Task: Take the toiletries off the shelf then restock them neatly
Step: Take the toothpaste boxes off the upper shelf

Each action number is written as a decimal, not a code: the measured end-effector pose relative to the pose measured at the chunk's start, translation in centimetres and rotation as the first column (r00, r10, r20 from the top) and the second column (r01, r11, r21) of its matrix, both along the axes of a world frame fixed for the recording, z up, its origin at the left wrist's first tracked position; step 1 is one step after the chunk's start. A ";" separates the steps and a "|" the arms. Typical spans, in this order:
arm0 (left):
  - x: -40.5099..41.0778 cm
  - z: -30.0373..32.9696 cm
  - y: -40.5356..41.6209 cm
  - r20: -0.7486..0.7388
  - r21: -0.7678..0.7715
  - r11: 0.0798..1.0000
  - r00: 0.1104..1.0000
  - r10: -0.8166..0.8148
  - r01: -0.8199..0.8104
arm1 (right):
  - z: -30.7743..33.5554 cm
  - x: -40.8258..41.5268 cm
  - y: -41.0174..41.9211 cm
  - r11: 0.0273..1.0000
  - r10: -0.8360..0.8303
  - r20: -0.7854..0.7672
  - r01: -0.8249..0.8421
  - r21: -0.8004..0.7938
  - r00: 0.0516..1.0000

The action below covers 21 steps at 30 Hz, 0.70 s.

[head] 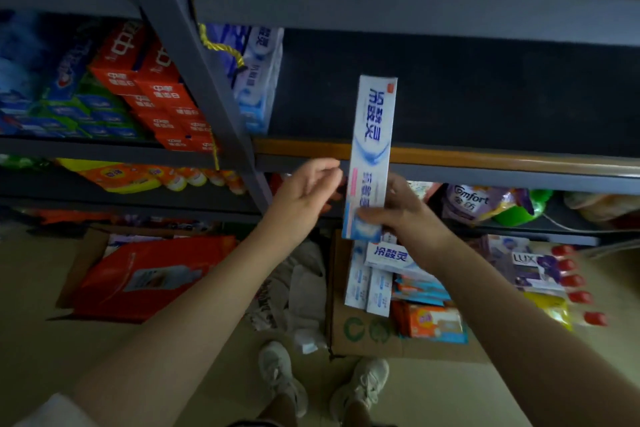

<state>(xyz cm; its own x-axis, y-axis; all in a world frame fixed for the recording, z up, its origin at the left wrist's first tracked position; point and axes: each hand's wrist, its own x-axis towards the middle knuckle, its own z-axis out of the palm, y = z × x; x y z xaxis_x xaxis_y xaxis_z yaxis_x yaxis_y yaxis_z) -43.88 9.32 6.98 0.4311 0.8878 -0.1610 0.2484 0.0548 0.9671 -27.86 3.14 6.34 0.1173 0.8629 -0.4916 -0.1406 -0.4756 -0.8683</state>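
Restocking: your right hand [405, 215] grips the long white-and-blue cardboard toothpaste box [372, 156] by its near end, aiming it shelfward; your left hand [304, 198] hovers relaxed, empty.

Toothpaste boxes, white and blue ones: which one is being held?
The upright toothpaste box in front of the empty shelf; the right hand grips its bottom end. The others lie in the cardboard box.
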 end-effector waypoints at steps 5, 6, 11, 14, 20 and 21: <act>2.2 -1.4 -2.3 -0.065 -0.081 0.990 0.991 -0.120 0.114 | -3.2 0.8 -3.8 0.999 0.002 0.096 -0.007 0.053 0.995; 2.5 -1.5 -2.8 -0.097 -0.070 0.988 0.985 -0.142 0.136 | -3.5 0.9 -4.3 0.998 0.019 0.168 -0.029 0.062 0.986; 4.0 -2.3 -4.5 -0.128 -0.024 0.999 0.990 -0.051 0.048 | -4.8 1.0 -5.5 0.989 -0.026 0.513 -0.052 0.138 0.858; 4.8 -2.5 -5.1 -0.041 -0.053 0.999 0.999 0.008 -0.010 | -4.7 1.3 -5.3 0.979 -0.062 0.699 -0.094 0.182 0.712; 4.3 -2.9 -5.3 -0.022 0.092 0.995 0.999 -0.041 0.043 | -5.3 1.5 -5.3 0.959 -0.024 0.769 -0.202 0.198 0.639; 4.1 -3.1 -5.5 -0.014 0.097 0.993 0.998 -0.061 0.062 | -5.4 1.4 -5.3 0.953 -0.015 0.782 -0.228 0.199 0.622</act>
<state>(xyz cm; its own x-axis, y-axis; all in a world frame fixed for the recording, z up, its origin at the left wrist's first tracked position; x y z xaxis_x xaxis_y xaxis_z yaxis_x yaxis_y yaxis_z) -39.82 3.86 3.85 0.4837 0.8716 -0.0799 0.2588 -0.0553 0.9643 -26.51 -2.21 0.98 0.2448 0.9692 -0.0265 0.6709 -0.1890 -0.7170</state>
